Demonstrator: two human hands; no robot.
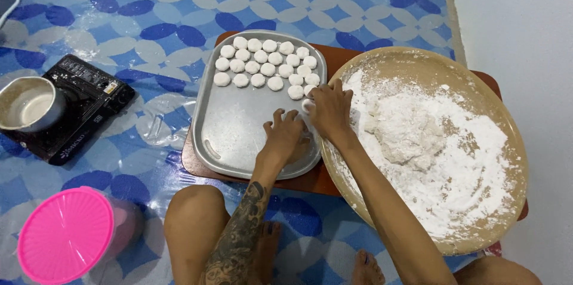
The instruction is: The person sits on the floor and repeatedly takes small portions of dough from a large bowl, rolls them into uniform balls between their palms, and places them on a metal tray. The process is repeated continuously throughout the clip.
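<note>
A metal tray (236, 130) lies on a low wooden board and carries several small round white dough pieces (262, 64) in rows at its far end. My left hand (285, 137) rests curled on the tray's near right corner. My right hand (329, 109) is at the tray's right edge, fingertips on a small white dough piece (308, 105). Whether the left hand holds anything is hidden. To the right stands a wide tan bowl (507, 136) with a lump of dough (406, 133) in loose flour.
A black portable stove (83, 103) with a metal pot (30, 103) sits at the left on the blue patterned floor mat. A pink lidded container (65, 234) stands at the near left. My bare knees and feet are at the bottom. A white wall is at the right.
</note>
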